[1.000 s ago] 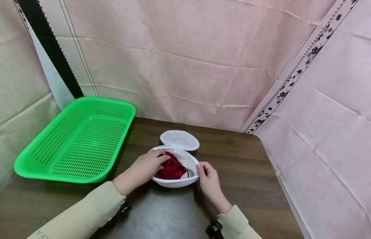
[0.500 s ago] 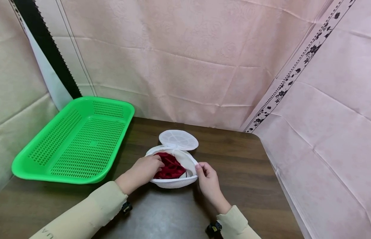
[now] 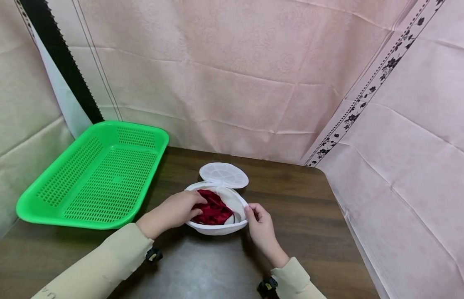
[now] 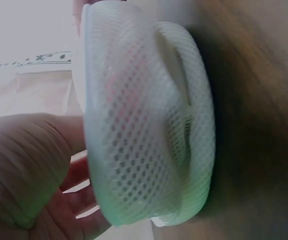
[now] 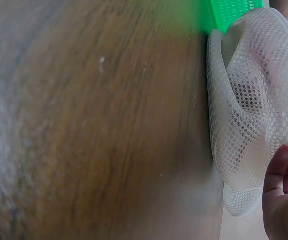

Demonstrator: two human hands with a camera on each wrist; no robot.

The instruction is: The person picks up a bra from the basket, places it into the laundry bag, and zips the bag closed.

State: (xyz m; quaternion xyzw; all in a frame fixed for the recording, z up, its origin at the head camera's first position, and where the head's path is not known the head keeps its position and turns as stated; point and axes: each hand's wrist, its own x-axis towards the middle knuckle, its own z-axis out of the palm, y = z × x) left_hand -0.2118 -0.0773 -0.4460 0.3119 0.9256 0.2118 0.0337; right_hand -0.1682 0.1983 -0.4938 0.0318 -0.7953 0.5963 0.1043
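Note:
A white mesh laundry bag sits on the table with its round lid folded back behind it. Inside lies a bunched shiny dark red cloth garment; its kind cannot be made out. My left hand reaches over the bag's left rim, fingers loosely bent against the red garment, fingertips partly hidden. The left wrist view shows its thumb crossing the rim. My right hand pinches the rim at the bag's right side between thumb and fingers, and the right wrist view shows the mesh wall beside it.
A green perforated plastic basket stands at the left on the brown wooden table. Pale patterned cloth hangs behind and along both sides. Dark wrist cameras sit below the sleeves.
My left hand dips further left into the bag, then draws back slightly, its fingers staying on the red garment. The right hand keeps its pinch on the rim; the bag barely shifts.

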